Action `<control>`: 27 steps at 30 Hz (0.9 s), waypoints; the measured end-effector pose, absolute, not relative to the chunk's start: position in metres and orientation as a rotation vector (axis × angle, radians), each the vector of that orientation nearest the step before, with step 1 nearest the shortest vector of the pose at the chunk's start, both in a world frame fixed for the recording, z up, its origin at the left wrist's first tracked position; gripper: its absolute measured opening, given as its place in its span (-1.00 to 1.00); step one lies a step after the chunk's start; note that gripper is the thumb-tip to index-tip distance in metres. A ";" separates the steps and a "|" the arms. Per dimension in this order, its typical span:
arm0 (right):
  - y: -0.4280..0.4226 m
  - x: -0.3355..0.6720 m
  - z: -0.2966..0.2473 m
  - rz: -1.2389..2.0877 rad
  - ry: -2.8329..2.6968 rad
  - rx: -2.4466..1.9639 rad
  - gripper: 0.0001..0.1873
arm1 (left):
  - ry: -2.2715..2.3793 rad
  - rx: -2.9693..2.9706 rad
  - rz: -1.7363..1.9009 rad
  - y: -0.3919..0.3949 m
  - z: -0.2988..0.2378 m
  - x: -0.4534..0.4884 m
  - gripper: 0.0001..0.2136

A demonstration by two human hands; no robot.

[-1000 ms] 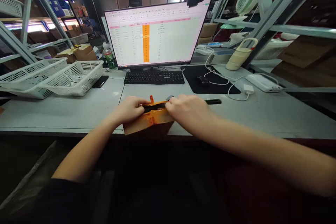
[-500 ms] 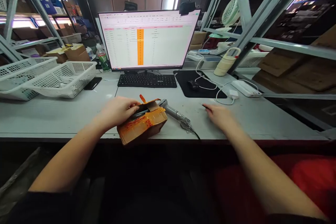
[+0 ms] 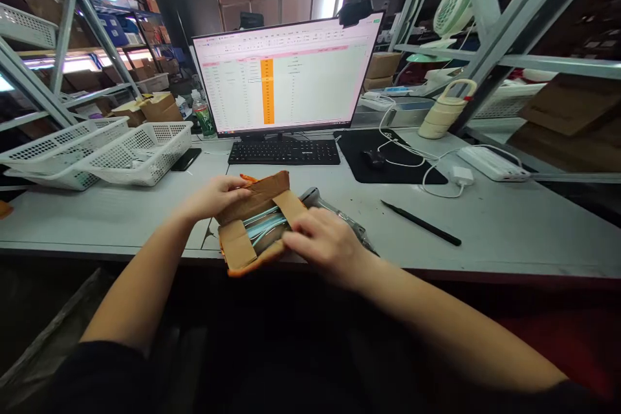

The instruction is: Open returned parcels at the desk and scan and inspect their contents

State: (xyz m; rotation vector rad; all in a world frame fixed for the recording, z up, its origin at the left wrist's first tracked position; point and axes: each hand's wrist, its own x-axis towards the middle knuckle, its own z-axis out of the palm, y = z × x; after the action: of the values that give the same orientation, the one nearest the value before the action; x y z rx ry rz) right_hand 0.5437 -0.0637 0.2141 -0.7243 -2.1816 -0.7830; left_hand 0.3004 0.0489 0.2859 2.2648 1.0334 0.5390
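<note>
A small cardboard box [image 3: 252, 223] wrapped in orange tape sits at the front edge of the grey desk [image 3: 509, 220], its flaps folded open. Pale plastic-wrapped contents [image 3: 264, 226] show inside. My left hand [image 3: 213, 197] holds the far flap back, fingers curled on it. My right hand [image 3: 327, 246] grips the box's near right edge, its fingers closed on the cardboard. A grey barcode scanner [image 3: 334, 210] lies just behind my right hand, partly hidden by it.
A black pen [image 3: 421, 223] lies on the desk to the right. Behind are a keyboard [image 3: 284, 151], a monitor [image 3: 286, 77], a mouse [image 3: 374, 156] on a black mat, and white baskets [image 3: 136, 149] at left. Metal shelving stands on both sides.
The box's flaps have been opened, showing the contents. My right hand left the pen on the desk at right and came back to the box. The left hand stayed on the box.
</note>
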 end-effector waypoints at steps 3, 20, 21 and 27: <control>-0.069 0.545 0.179 -0.905 -2.085 -0.611 -0.75 | 0.947 1.885 0.638 0.075 0.250 0.298 -0.44; -0.026 0.543 0.279 -0.035 -2.462 -1.459 -0.32 | 0.401 3.270 0.860 -0.001 0.252 0.291 -0.76; -0.023 0.546 0.276 0.036 -2.409 -1.452 -0.31 | 0.341 3.229 0.810 -0.005 0.243 0.289 -0.70; -0.012 0.592 0.243 0.537 -2.005 -1.287 -0.37 | 0.381 2.509 2.144 -0.021 0.158 0.276 -0.64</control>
State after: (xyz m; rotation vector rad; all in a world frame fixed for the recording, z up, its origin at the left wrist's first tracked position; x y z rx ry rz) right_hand 0.5920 -0.0115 0.2429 -1.2866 -2.0053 0.5375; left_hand 0.2756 -0.0208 0.1576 2.5088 0.3805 2.1443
